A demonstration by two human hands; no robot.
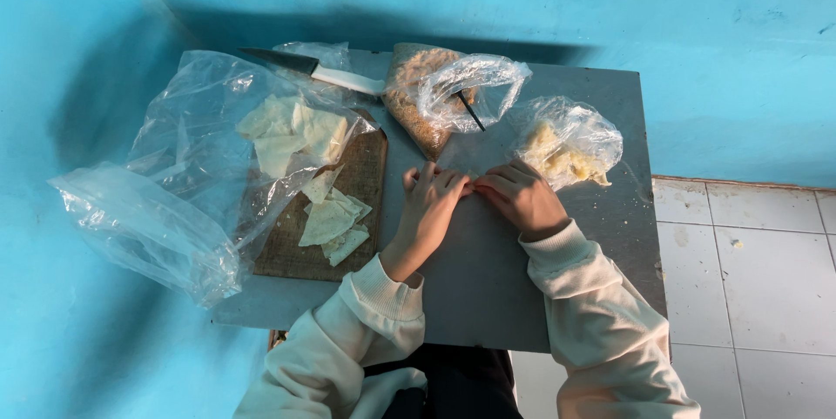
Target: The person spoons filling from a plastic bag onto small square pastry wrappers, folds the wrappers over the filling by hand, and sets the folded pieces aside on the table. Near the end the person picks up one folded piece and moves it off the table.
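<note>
Head view: both hands rest at the centre of the frame on the grey table (pixel 488 297), fingertips meeting. The left hand (pixel 431 201) lies flat with fingers loosely curled; the right hand (pixel 521 195) is curled too. Whether they pinch anything, I cannot tell. Just left of them, pale folded wrappers (pixel 333 220) lie on a brown board (pixel 370 171). A bag (pixel 568 142) of pale filling sits just above the right hand. A knife (pixel 309 69) lies at upper left.
</note>
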